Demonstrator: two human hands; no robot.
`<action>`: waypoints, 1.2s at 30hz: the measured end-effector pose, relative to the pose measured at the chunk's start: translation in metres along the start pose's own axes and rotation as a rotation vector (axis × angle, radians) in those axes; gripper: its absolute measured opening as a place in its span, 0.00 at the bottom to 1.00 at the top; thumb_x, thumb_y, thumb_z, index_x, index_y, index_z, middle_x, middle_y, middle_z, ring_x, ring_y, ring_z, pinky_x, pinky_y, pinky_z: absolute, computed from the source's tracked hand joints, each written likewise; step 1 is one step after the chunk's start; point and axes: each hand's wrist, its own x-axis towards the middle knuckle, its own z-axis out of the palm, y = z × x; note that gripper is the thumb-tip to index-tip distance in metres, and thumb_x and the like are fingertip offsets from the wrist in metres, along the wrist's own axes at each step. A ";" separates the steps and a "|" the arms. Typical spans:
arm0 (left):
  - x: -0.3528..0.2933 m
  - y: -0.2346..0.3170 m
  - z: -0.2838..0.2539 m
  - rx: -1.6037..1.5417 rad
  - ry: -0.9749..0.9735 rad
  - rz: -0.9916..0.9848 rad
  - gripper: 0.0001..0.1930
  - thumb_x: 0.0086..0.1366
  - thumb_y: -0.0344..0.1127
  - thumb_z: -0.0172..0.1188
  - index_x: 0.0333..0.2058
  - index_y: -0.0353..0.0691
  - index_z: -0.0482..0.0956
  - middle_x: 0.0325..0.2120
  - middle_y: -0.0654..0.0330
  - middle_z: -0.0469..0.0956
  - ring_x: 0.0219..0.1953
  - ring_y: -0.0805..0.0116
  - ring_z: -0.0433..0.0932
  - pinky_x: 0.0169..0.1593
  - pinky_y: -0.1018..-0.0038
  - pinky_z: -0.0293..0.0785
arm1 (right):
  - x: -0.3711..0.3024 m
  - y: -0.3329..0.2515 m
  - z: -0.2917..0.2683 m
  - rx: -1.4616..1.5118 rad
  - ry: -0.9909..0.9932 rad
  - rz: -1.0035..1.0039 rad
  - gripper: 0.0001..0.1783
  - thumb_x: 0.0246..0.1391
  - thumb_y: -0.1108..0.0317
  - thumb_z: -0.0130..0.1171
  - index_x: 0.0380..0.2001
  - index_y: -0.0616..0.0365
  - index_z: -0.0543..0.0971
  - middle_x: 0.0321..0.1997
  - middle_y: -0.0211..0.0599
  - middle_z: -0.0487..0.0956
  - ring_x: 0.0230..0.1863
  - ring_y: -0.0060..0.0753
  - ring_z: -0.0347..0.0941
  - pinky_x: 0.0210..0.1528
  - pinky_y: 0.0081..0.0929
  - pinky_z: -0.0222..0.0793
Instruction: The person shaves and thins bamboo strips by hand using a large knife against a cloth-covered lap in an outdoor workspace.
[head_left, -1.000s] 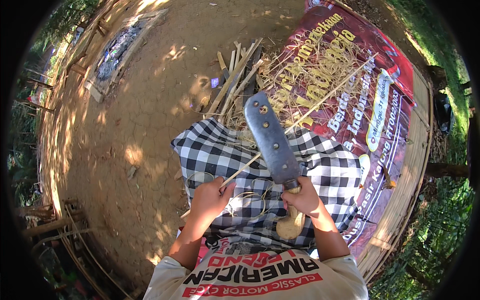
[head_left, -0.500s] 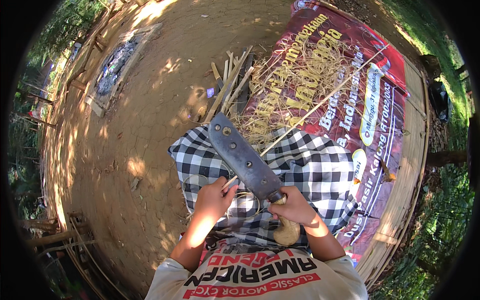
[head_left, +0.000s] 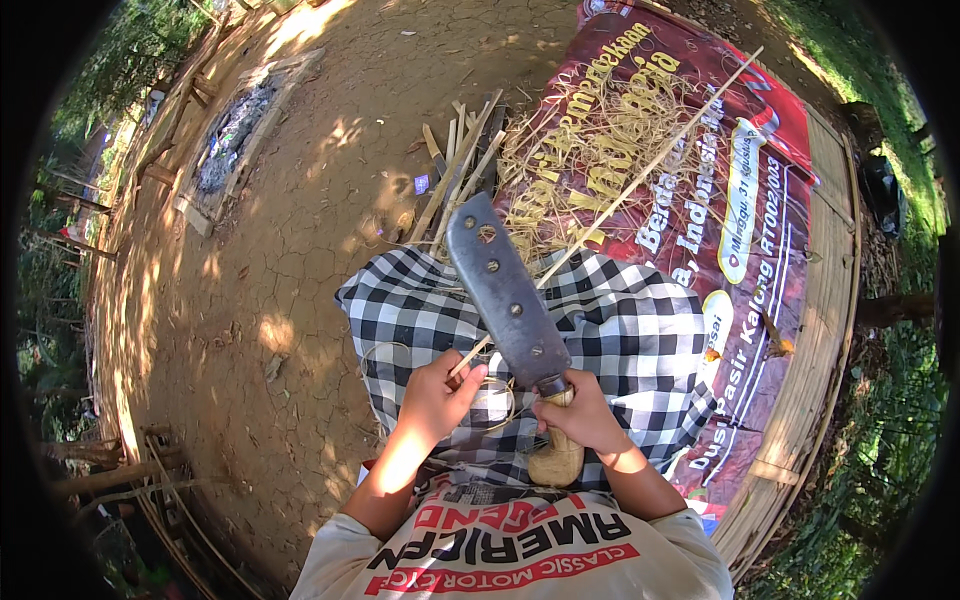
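While left hand (head_left: 440, 395) pinches strip (head_left: 640, 177) | right hand (head_left: 588, 412) clasps cleaver (head_left: 507, 288) | banner (head_left: 627, 246) (yellow, white lettering (head_left: 645, 78)) alongside

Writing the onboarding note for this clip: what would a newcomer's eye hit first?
First, the broad, dark-bladed knife mid-picture, gripped in the right hand, its blade crossing a long pale strip whose near end is in the left hand. Then the black-and-white checked cloth spread beneath both hands. Beyond it, upper right, lies a red banner strewn with pale shavings.
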 end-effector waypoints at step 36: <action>0.010 -0.008 -0.046 0.088 -0.102 -0.068 0.13 0.66 0.40 0.57 0.39 0.35 0.81 0.28 0.53 0.80 0.26 0.66 0.75 0.32 0.71 0.70 | 0.036 0.000 -0.027 0.326 0.471 -0.300 0.12 0.47 0.83 0.59 0.34 0.63 0.70 0.34 0.41 0.78 0.25 0.29 0.75 0.31 0.24 0.73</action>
